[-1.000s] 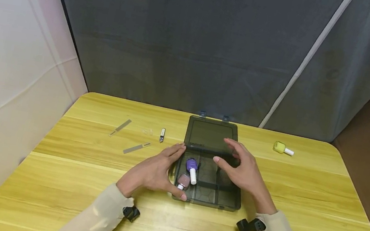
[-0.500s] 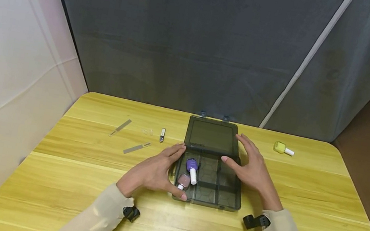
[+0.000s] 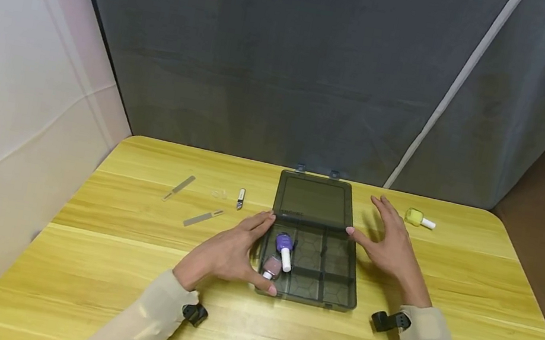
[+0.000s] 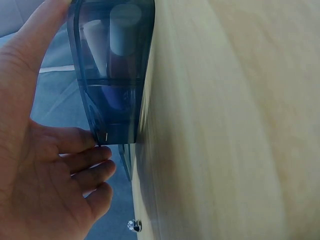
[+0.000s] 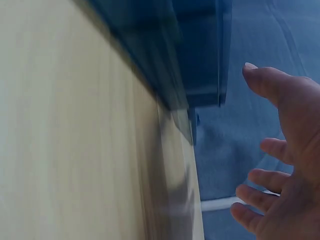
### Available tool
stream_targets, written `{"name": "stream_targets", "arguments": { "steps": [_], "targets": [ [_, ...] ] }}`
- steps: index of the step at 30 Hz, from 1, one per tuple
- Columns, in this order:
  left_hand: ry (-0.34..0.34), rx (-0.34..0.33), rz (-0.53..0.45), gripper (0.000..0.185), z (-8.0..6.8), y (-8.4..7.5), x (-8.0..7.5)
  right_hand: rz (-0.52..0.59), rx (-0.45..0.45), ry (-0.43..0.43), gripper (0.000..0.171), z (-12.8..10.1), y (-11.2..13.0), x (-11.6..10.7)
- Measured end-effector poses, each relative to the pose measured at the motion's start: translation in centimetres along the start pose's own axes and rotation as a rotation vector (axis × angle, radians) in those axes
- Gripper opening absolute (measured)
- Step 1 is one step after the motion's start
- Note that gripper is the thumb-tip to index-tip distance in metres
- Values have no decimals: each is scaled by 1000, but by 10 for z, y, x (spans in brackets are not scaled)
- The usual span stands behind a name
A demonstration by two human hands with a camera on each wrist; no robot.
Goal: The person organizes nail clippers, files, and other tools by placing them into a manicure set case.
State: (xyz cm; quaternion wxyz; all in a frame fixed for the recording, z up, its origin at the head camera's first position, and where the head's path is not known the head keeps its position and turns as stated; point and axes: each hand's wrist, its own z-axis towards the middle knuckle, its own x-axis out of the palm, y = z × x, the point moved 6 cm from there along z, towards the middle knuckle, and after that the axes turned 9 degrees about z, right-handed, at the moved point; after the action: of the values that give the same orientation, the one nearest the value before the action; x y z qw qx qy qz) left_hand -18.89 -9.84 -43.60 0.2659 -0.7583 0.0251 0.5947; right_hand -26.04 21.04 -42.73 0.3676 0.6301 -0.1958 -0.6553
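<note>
A dark see-through compartment box [image 3: 304,286] lies on the wooden table with its lid [image 3: 315,198] folded back. A purple nail polish bottle [image 3: 284,243] with a white cap and a mauve nail polish bottle [image 3: 272,266] sit in its left part. My left hand [image 3: 225,252] holds the box along its left side, thumb at the near corner and fingertips farther back. In the left wrist view, the box wall [image 4: 112,132] shows between thumb and index finger. My right hand [image 3: 394,250] is spread beside the box's right edge, holding nothing. Nearby lies a yellow nail polish bottle [image 3: 413,217].
Left of the box lie two flat nail files, one farther back [image 3: 179,187] and one nearer [image 3: 202,218]. A nail clipper [image 3: 240,198] and small clear pieces [image 3: 219,193] lie beside them. A dark curtain [image 3: 269,61] hangs behind the table.
My right hand has moved from over the box to the right, off its edge and closer to the yellow bottle. My left hand has kept its place on the box.
</note>
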Motion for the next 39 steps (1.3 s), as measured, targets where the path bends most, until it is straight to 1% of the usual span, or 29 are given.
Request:
{"name": "stream_targets", "arguments": {
  "steps": [6,15,23,31,39],
  "targets": [
    [-14,13,-9,146,0,0,0,-14,22,-22,93,0,-10,-13],
    [-13,8,-5,145,-1,0,0,-28,37,-55,95,4,-22,-28],
    [-5,6,-2,146,-1,1,2,-56,64,-57,98,10,-35,-40],
    [-6,4,-5,147,-1,1,1,-67,93,-60,97,15,-44,-49],
    [-12,18,3,146,-1,0,3,-68,113,-55,95,22,-55,-58]
  ]
}}
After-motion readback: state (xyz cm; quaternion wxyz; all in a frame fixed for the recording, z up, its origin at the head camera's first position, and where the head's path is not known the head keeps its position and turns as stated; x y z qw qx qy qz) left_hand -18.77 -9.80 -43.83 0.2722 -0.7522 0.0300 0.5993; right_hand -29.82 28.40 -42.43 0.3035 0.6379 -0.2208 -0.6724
